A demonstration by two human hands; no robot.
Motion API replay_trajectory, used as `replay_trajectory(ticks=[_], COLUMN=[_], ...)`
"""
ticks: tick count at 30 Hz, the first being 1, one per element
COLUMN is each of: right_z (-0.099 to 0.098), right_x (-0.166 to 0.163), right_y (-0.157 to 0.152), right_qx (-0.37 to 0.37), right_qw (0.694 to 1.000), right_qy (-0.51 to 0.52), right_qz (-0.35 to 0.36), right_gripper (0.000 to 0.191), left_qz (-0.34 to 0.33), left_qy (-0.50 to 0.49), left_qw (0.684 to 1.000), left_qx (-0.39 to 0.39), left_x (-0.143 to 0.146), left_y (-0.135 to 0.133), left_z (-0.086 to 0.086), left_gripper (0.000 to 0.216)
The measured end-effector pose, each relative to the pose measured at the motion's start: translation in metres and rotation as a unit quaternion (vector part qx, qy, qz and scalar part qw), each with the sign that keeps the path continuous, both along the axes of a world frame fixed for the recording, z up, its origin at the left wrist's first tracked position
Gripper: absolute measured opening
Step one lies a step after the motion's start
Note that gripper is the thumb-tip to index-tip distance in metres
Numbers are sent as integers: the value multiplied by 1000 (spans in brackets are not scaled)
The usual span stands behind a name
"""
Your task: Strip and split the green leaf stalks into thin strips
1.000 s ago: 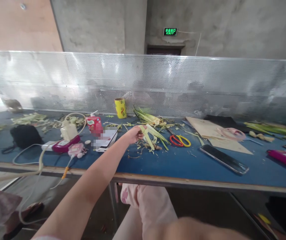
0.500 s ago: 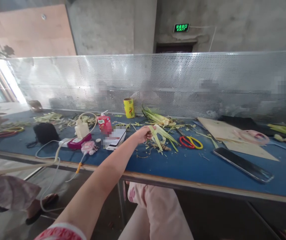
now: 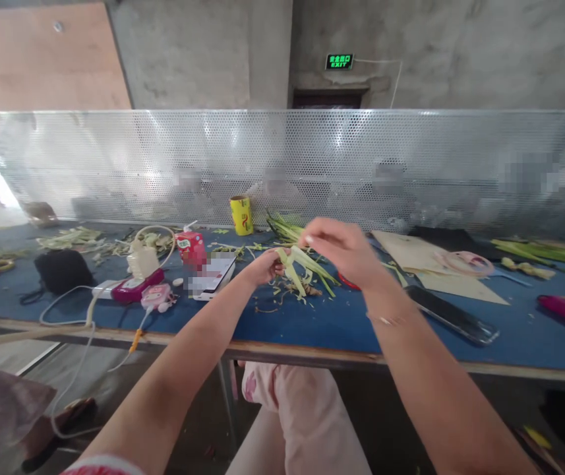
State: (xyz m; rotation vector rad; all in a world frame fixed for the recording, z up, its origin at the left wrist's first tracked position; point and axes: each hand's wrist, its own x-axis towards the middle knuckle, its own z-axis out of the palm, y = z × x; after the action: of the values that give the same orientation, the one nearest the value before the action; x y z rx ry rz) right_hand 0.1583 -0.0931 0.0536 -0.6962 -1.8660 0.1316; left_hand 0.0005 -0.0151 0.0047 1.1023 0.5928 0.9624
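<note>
My left hand (image 3: 267,265) is closed on a bunch of pale green plant strips (image 3: 298,272), flat and leaf-like, held just above the blue table (image 3: 282,326). Their greener ends point right, and one strip folds downward. My right hand (image 3: 339,245) hovers just above and to the right, thumb and fingers brought together near the top of the bunch; what they pinch, if anything, is hidden. Under the right hand, the red handle of the scissors (image 3: 349,282) shows in part. Scraps and shreds (image 3: 282,297) lie below the bunch.
Behind stand a pile of green stalks (image 3: 285,227), a yellow can (image 3: 241,216) and a perforated metal screen (image 3: 203,158). Left are a red drink carton (image 3: 190,247), a phone (image 3: 217,274) and charging cables. A dark phone (image 3: 453,313) and cardboard (image 3: 420,267) lie right.
My right hand has come into view from the right, over the scissors and beside the bunch. My left hand keeps hold of the strips. The view has turned slightly right.
</note>
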Motion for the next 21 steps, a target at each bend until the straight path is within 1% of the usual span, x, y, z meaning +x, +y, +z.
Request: replay_trajectory(ticks=[2,3,4,7,10,12,15,21], right_z=[-10,-18,-27,-54,-69,-71,-70,-67], right_x=[4,6,7,8,9,10,12,16], right_y=[19,29,38,55,57,56,57,59], right_qx=[-49,-88,-136,-264,-275,-280,-295,-312], right_qw=[998,994,989,962,957,957,953,935], right_qy=[27,39,45,23,-6,-4,43,149], right_qz=[-40,-42,-28,72,92,71,45,80], right_gripper=[25,27,30,40,40,40,39,41], left_qz=[-5,-9,-5,-2,-6,2,9,43], left_qy=[11,10,8,13,22,22,30,43], left_qw=[1000,999,999,998,997,997,996,991], left_qx=[23,31,40,60,70,71,78,117], left_x=[-2,-3,-4,-5,-5,-5,-5,-4], left_y=[1,1,2,3,3,3,3,6], left_z=[0,0,0,-1,-1,-1,0,-3], left_gripper=[14,14,15,21,22,24,29,35])
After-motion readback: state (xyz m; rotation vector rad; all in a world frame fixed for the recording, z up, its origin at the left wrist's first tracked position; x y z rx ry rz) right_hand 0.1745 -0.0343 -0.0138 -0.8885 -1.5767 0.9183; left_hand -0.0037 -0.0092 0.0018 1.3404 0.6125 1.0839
